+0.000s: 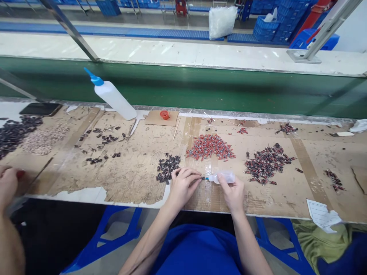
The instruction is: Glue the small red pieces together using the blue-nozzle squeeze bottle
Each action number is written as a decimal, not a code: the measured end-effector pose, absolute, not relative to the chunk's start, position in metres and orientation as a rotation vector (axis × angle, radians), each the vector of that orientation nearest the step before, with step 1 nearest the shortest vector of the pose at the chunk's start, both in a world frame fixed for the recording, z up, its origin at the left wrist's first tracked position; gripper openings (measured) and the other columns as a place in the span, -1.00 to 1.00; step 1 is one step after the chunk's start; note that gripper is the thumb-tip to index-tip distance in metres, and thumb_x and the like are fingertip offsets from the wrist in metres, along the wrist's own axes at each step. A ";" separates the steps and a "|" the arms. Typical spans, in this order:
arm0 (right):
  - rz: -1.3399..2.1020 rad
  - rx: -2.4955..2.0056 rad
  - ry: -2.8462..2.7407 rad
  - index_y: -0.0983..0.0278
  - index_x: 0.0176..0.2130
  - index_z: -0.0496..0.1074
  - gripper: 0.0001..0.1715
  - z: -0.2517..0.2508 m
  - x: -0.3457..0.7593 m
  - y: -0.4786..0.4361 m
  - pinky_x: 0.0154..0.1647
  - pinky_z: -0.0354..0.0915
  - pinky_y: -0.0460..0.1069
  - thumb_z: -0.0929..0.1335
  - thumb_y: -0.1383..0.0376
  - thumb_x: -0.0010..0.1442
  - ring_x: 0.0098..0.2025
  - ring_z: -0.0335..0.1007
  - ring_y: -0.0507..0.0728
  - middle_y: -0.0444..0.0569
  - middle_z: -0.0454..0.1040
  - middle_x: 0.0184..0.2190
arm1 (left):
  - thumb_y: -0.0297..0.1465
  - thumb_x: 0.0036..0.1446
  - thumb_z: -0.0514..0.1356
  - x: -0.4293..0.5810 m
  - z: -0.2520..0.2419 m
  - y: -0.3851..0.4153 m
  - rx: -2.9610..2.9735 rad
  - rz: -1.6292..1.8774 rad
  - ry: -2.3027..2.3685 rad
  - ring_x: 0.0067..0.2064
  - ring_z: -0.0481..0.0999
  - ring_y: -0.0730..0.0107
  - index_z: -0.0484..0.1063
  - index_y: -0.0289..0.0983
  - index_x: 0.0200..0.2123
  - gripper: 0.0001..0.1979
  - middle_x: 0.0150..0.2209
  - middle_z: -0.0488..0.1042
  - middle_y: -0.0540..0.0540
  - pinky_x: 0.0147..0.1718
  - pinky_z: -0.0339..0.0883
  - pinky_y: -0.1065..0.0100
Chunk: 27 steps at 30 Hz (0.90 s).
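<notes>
My left hand (pixel 185 184) is closed in a pinch on a small black part (pixel 203 178), beside a pile of black parts (pixel 168 168). In my right hand (pixel 233 193) is a small translucent squeeze bottle (pixel 226 176), lying nearly level. Its blue tip points left and meets, or almost meets, the part at my left fingertips. Beyond my hands lies a heap of small red-and-silver pieces (pixel 210 147). To the right spreads a pile of black-and-red pieces (pixel 266 163).
A large white bottle with a blue nozzle (pixel 114 100) leans at the back left. A red cap (pixel 164 114) rests on cardboard. Another person's hand (pixel 8 185) is at the far left, near a phone (pixel 40 109). Torn paper (pixel 322 214) overhangs the front right edge.
</notes>
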State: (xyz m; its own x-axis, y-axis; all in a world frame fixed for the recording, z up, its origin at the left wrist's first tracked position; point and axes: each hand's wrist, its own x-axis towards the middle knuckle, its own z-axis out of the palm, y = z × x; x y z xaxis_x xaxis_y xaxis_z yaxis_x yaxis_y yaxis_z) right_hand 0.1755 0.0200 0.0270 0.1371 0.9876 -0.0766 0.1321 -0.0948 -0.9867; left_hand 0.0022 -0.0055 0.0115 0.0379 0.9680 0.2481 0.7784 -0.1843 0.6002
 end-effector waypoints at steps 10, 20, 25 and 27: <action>1.076 -1.468 -1.085 0.30 -0.52 0.49 -0.68 0.025 0.176 0.019 -0.46 0.34 -0.02 0.44 0.08 -0.03 -0.50 0.38 0.11 -0.06 0.52 -0.57 | -0.45 0.18 0.25 0.004 0.012 -0.006 2.017 0.902 1.794 -0.14 0.52 0.30 0.54 -0.13 -0.37 -0.89 -0.26 0.62 0.02 0.01 0.00 0.07; 1.117 -1.427 -1.127 0.29 -0.50 0.52 -0.70 0.026 0.176 0.019 -0.45 0.37 -0.01 0.45 0.09 -0.02 -0.49 0.43 0.13 -0.04 0.56 -0.55 | -0.43 0.19 0.24 0.003 0.011 -0.006 2.014 0.894 1.795 -0.13 0.52 0.29 0.55 -0.12 -0.36 -0.89 -0.26 0.62 0.01 0.02 0.01 0.07; 1.111 -1.432 -1.164 0.29 -0.48 0.54 -0.70 0.026 0.176 0.019 -0.43 0.40 0.00 0.44 0.09 -0.01 -0.47 0.47 0.15 -0.03 0.58 -0.52 | -0.45 0.18 0.25 0.003 0.012 -0.006 2.024 0.903 1.787 -0.13 0.52 0.29 0.55 -0.12 -0.37 -0.88 -0.26 0.62 0.01 0.01 0.00 0.07; 1.101 -1.434 -1.159 0.29 -0.47 0.54 -0.69 0.026 0.175 0.019 -0.43 0.40 0.00 0.43 0.08 0.01 -0.46 0.47 0.15 -0.03 0.58 -0.51 | -0.44 0.17 0.26 0.003 0.012 -0.006 2.021 0.901 1.790 -0.13 0.52 0.30 0.55 -0.12 -0.37 -0.89 -0.26 0.62 0.02 0.01 0.00 0.07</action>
State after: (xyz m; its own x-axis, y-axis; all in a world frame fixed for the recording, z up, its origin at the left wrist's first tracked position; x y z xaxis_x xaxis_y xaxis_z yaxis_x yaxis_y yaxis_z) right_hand 0.1751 0.0185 0.0257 0.1436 0.9866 -0.0768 0.1265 -0.0953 -0.9874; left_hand 0.0028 -0.0055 0.0118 0.0297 0.9661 0.2565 0.7818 -0.1824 0.5963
